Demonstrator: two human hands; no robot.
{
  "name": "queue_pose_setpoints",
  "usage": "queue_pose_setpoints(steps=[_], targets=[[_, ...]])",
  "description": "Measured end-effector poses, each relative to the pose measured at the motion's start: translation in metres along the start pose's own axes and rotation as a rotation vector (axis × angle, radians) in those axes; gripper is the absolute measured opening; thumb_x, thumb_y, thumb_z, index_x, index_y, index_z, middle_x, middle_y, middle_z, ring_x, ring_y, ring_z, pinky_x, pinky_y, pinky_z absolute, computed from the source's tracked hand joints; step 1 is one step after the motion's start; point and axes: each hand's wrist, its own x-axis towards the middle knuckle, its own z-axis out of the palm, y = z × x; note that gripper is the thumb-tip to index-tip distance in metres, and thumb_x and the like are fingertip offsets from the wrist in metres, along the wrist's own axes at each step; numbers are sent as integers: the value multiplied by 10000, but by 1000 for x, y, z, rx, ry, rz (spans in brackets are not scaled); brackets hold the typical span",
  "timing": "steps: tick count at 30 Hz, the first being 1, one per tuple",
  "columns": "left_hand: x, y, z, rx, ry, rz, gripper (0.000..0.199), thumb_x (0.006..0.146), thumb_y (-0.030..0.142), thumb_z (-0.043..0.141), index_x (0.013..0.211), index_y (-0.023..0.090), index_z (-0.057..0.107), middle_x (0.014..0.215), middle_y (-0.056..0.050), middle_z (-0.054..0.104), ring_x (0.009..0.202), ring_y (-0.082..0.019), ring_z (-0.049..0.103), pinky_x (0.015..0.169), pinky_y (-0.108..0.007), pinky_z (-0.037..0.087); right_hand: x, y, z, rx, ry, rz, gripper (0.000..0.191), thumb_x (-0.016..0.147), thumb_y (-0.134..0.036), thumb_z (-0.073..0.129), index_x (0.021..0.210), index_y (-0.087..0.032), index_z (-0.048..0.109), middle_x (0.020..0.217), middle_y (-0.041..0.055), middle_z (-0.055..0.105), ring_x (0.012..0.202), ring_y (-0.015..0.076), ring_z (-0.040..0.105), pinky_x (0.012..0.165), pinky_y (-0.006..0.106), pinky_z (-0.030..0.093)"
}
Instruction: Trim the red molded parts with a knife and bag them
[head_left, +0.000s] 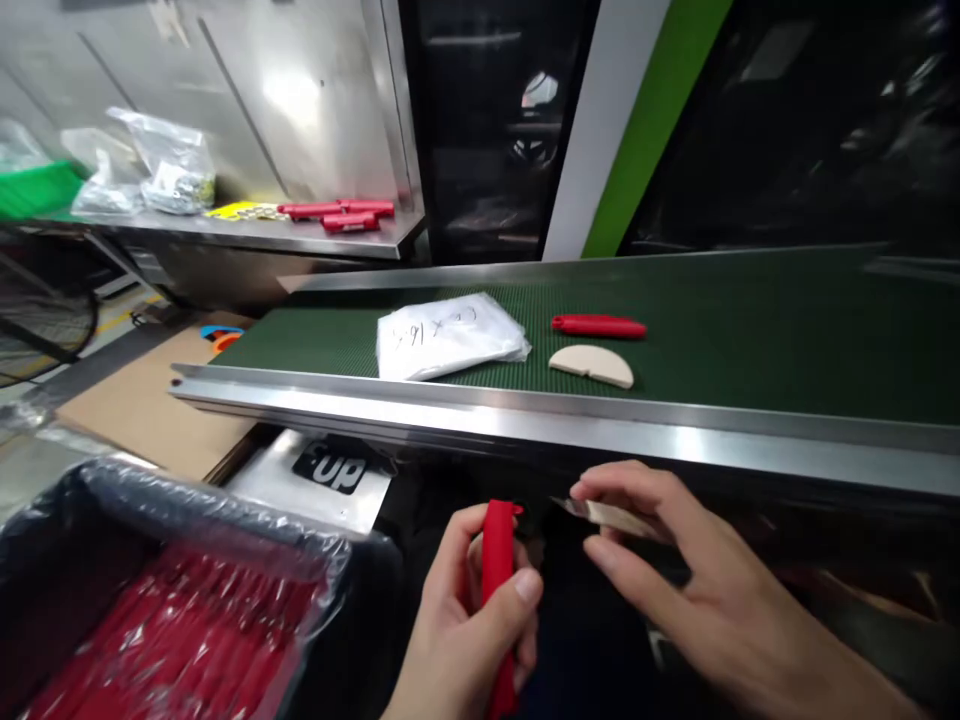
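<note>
My left hand (pixel 457 620) is closed around a long red plastic part (pixel 497 555), held upright with the thumb across its face. A thin bit of red sticks out at the part's top edge. Just to the right, my right hand (pixel 690 580) grips a small knife (pixel 619 518) between thumb and fingers. Its dark pointed tip faces the red part, with a gap between them. On the green belt beyond lie another red plastic part (pixel 598 326) and a cream half-round piece (pixel 592 365) with a small notch.
A white plastic packet (pixel 450 337) with handwriting lies on the conveyor belt (pixel 750 330). Its metal rail (pixel 480 415) runs in front of my hands. At lower left stands a lined bin (pixel 322 560) of bagged red parts. A steel shelf (pixel 255 232) holds bags and red parts.
</note>
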Motion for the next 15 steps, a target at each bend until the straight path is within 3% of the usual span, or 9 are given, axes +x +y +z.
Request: queue_pose_setpoints(steps=[2,5,10,15], targets=[[-11,-2,-1,-27,41,-30,365,847,374,713,1099,245,483,797,28,531,433,-34,430,400,-145,366,0,-7,9,109,-18,-52,232,966,-180,520,1178,-268,554,1120,-4,613,1015,90,614,861,147,519],[-20,-4,-2,-72,67,-82,372,824,380,740,1080,253,502,807,28,549,440,-34,419,398,-144,378,1,-15,20,107,-3,-213,349,930,-44,506,1229,-216,559,1149,29,607,1042,115,585,903,214,500],[-25,-13,-10,-246,38,-112,285,889,473,609,1049,244,553,815,5,602,441,-69,479,373,-146,401,-1,-21,26,-69,-16,-361,399,894,15,488,1267,-113,545,1143,102,620,995,175,575,833,321,502],[-27,-16,-14,-366,23,-86,198,923,367,509,1047,229,579,840,-13,622,456,-93,500,369,-161,414,-3,-25,27,-131,-3,-404,380,876,17,502,1235,-82,574,1126,135,629,965,221,580,772,374,492]])
